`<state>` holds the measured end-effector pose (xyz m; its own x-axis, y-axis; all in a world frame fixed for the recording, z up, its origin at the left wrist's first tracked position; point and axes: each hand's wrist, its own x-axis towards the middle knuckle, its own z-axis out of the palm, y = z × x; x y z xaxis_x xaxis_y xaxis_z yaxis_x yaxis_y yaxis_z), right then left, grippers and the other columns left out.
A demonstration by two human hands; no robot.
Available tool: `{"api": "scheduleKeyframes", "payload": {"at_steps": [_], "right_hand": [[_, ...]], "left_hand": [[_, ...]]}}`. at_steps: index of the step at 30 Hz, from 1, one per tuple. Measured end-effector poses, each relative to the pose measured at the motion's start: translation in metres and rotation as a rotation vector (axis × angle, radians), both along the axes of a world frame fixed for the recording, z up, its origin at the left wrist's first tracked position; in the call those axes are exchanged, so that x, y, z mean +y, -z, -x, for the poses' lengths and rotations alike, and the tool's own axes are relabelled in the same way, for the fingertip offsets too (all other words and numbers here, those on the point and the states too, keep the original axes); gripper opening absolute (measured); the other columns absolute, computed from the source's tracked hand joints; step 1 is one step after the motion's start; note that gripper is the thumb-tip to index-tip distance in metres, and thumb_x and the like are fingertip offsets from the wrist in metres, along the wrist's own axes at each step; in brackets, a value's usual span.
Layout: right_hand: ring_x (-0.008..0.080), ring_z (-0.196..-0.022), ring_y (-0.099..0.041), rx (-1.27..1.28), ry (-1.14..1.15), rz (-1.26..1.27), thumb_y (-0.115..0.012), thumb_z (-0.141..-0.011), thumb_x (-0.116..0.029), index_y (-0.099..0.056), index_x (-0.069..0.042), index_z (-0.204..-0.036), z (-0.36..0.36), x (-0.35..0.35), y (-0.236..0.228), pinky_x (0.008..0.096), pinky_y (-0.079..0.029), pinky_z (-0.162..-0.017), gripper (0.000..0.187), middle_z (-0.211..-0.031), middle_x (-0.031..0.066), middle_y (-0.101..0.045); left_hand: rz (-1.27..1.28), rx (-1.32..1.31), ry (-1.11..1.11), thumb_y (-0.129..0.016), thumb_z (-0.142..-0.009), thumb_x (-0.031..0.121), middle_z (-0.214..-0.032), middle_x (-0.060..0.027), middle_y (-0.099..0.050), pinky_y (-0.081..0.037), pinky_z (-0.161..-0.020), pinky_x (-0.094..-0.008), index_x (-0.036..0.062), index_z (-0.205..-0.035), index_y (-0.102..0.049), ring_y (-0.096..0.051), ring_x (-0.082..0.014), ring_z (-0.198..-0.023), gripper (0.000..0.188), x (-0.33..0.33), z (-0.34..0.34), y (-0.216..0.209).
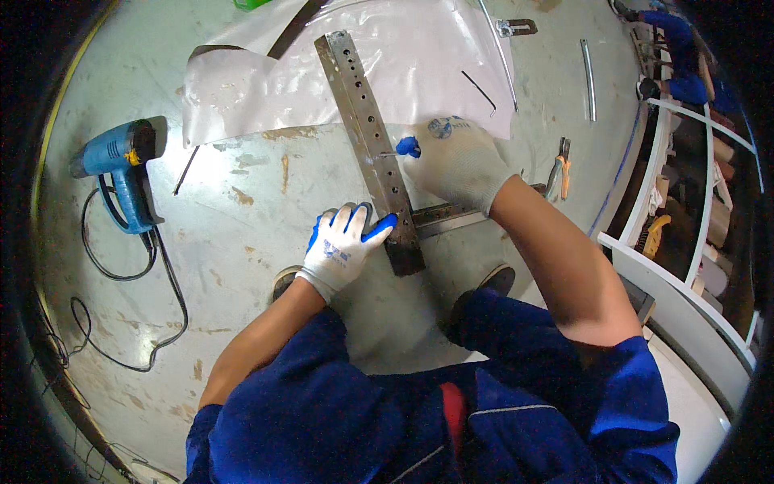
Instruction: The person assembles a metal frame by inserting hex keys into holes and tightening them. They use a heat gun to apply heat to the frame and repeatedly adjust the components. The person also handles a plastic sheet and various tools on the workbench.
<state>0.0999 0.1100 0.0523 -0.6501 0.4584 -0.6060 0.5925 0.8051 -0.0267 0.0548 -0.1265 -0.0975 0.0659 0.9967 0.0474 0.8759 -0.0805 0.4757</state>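
Observation:
A long rectangular steel bar with a row of holes along its face lies slanted in front of me. My left hand, in a white glove with blue fingertips, grips its near end, thumb on the top face and fingers along the left side. Beside the bar's right edge, my gloved right hand is closed with the thumb and finger pinched together. From that pinch a thin metal shaft reaches to the bar near one of the holes; its full shape is hidden in the hand. A shorter metal piece lies crosswise under my right wrist.
A blue heat gun with a black cord rests on the floor at left. Pale sheeting lies under the bar's far end, with a black hex key on it. Orange-handled pliers, a metal tube and a shelf rack are at right.

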Motion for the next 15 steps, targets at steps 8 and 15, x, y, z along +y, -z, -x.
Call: {"api": "scheduleKeyframes", "payload": {"at_steps": [8, 15], "right_hand": [[0.0397, -0.094, -0.072, -0.005, -0.073, 0.050, -0.056, -0.089, -0.034, -0.074, -0.002, -0.094, 0.015, 0.007, 0.007, 0.0515, -0.055, -0.086, 0.037, -0.096, 0.0236, -0.074], [0.0373, -0.098, -0.073, -0.082, -0.176, 0.074, -0.055, -0.087, -0.025, -0.073, -0.006, -0.103, 0.035, 0.002, 0.002, 0.0499, -0.057, -0.086, 0.031, -0.104, 0.0207, -0.074]], "left_hand": [[0.004, -0.001, 0.001, -0.058, -0.089, 0.020, -0.134, -0.0173, -0.059, -0.048, -0.096, -0.0503, 0.0302, -0.145, -0.055, -0.057, -0.0359, -0.119, 0.057, -0.002, 0.001, 0.003], [-0.007, 0.019, -0.021, -0.059, -0.090, 0.021, -0.133, -0.0169, -0.059, -0.047, -0.095, -0.0501, 0.0330, -0.145, -0.055, -0.058, -0.0352, -0.117, 0.056, -0.006, 0.002, 0.006]]}}
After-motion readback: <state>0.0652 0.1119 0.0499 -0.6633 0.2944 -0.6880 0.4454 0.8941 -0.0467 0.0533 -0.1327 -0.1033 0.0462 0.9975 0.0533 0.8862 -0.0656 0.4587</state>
